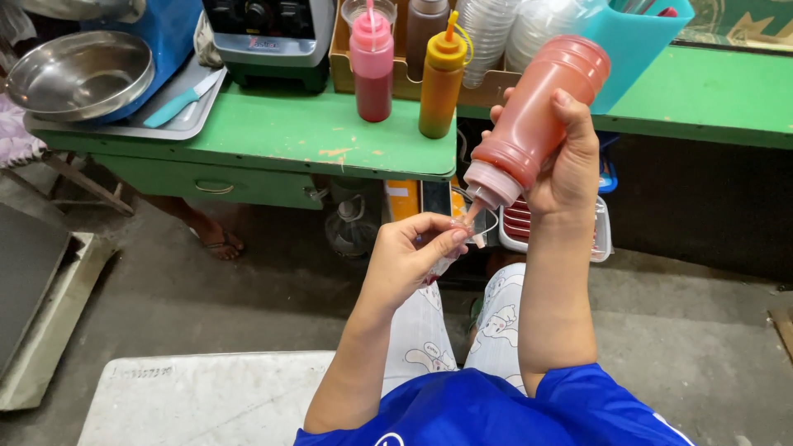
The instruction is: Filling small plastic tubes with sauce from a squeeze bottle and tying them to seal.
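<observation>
Nearest to me I see the blue shirt (pixel 496 413) and the patterned white trousers (pixel 496 322) of the person, over a grey concrete floor (pixel 248 281). Just beyond the knees, my left hand (pixel 409 260) is pinched closed around a small clear plastic bag (pixel 462 235), thumb and fingers together at its mouth. My right hand (pixel 566 157) is wrapped firmly around an orange-red squeeze bottle (pixel 537 116), which is tilted down, and its nozzle touches the mouth of the bag. So the bottle is above and to the right of the bag, and both are in the air in front of the green table (pixel 306 136).

Behind the bottle, below the table's edge, a clear plastic container (pixel 599 235) with red content is partly hidden. On the table, left of the held bottle, stand a yellow-capped squeeze bottle (pixel 442 78) and a pink-capped squeeze bottle (pixel 372 66). Farther left of them is a blender base (pixel 268 41), then a metal tray (pixel 178 116) with a teal-handled knife (pixel 178 103) and a steel bowl (pixel 78 74). A bare foot in a sandal (pixel 219 239) of another person shows under the table.
</observation>
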